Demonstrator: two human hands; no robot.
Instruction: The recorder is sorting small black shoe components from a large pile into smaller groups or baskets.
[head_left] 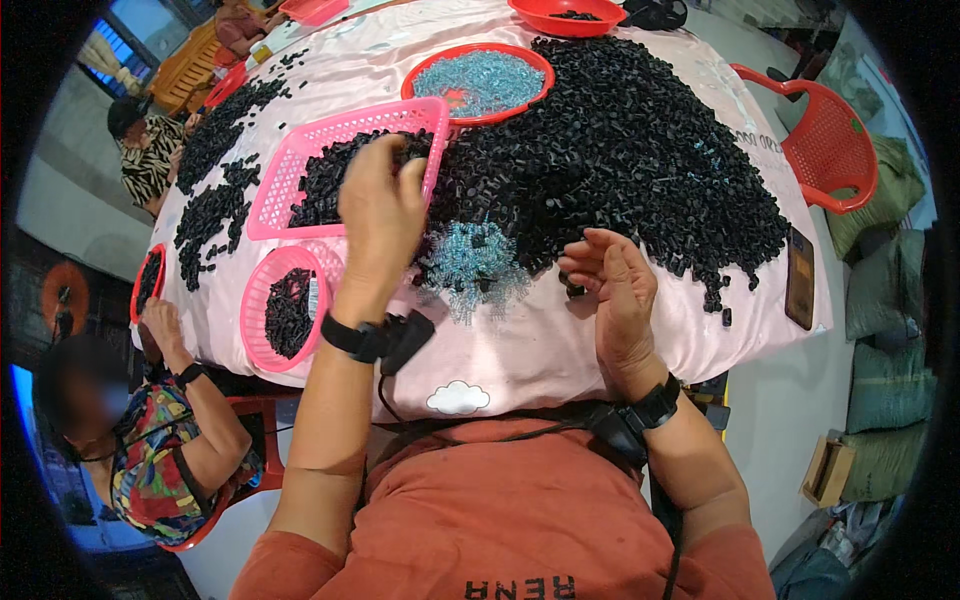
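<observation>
My left hand (380, 215) is over the near right part of a pink rectangular basket (270, 195). Its thumb stands apart from the bent fingers, and nothing shows between them. Small black plastic parts (325, 175) lie in the basket. My right hand (622, 300) is curled at the near edge of a large heap of black plastic parts (640, 140), with a small black plastic part (574, 289) at its fingers. Between my hands, a small pile of clear bluish pieces (470, 258) lies on the pink cloth.
A red bowl (410, 85) of clear bluish pieces stands beyond the basket. A round pink basket (250, 320) with black parts is left of my left forearm. A phone (800, 280) lies at the right edge. Other people (165, 430) sit along the left side.
</observation>
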